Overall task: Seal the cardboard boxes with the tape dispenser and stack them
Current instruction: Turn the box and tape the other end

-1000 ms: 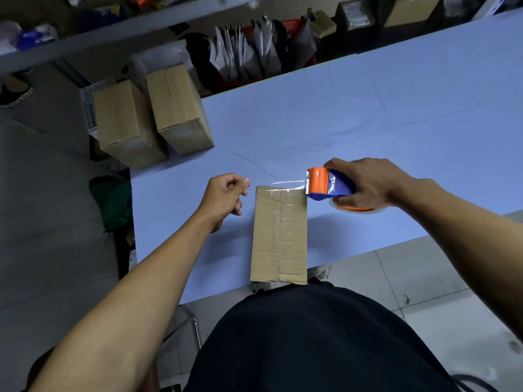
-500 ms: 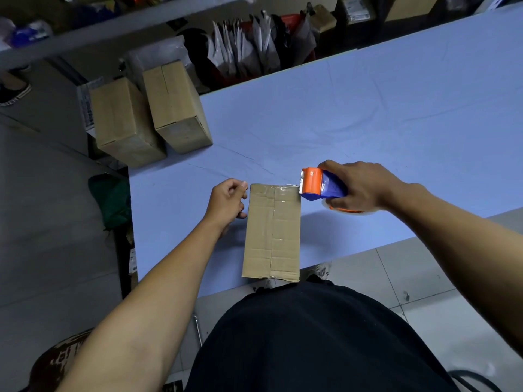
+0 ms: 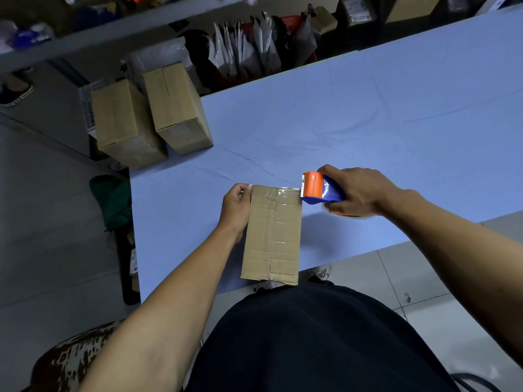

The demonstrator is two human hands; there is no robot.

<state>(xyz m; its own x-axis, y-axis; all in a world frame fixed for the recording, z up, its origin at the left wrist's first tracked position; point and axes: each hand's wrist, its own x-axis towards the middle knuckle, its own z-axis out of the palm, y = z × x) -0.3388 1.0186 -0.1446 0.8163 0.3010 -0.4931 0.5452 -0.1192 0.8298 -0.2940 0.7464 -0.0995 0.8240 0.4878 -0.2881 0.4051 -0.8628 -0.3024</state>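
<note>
While the taped cardboard box point(image 3: 271, 234) lies at the bench's point(image 3: 368, 123) near edge, the left hand point(image 3: 235, 208) curls against its far left corner and the right hand point(image 3: 358, 190) grips the tape dispenser point(image 3: 319, 188) at its far right corner.

Black top, bare forearms

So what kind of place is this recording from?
Probably a small packing or shipping room. A person tapes a cardboard box with a tape dispenser on a long table, with more boxes at its corner and grey mailer bags behind.
</note>
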